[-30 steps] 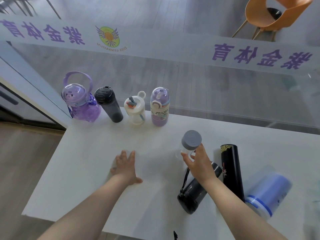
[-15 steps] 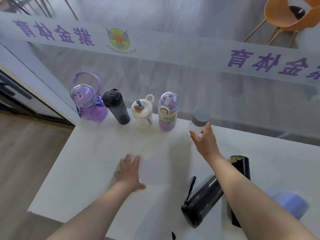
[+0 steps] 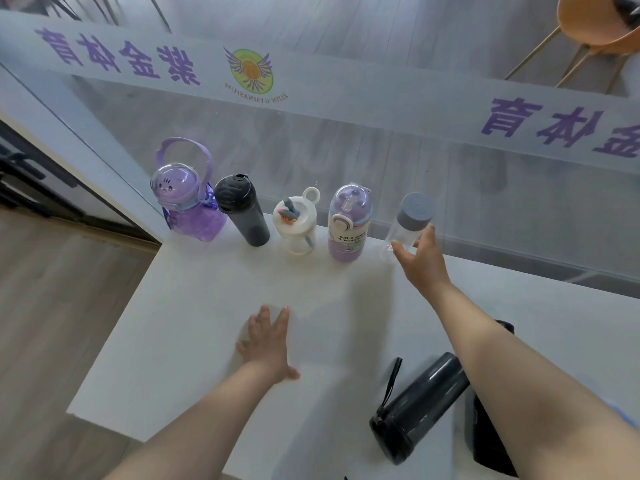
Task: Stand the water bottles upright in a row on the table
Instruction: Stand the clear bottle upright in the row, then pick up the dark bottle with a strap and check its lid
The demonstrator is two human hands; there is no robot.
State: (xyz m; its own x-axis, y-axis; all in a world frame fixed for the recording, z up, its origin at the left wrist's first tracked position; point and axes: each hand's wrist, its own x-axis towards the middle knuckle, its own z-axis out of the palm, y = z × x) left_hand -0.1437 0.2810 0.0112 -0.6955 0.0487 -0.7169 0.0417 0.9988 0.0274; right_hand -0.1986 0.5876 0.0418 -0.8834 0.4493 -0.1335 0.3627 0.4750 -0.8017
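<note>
Right hand [image 3: 420, 263] loosely cups the clear bottle [image 3: 405, 230], fingers partly spread, keeping it upright at the row's end, just beyond the lilac bottle [image 3: 348, 225]. Left hand [image 3: 268, 344] rests flat, empty, bracing on the table [image 3: 180, 341].

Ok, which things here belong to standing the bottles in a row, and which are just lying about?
Belonging to the job:
purple jug, dark shaker, white cup, lilac bottle, all upright;
clear bottle at the right hand;
grey flask and black bottle, lying down;
table.

Lying about:
orange chair;
glass wall banner.
</note>
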